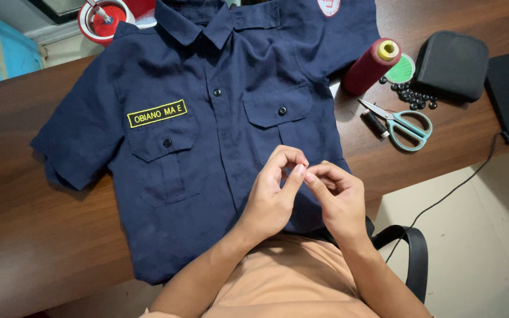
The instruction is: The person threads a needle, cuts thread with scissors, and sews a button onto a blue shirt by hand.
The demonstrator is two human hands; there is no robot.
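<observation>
Navy short-sleeved button-up shirt flat on brown wooden desk, buttons on. Left hand and right hand pinched fingertip to fingertip above hem; what they pinch too small to tell. Teal-handled scissors, maroon thread cone untouched nearby.

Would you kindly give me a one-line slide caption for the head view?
Left hand and right hand meet fingertip to fingertip above a navy shirt on a wooden table, scissors nearby.
</observation>
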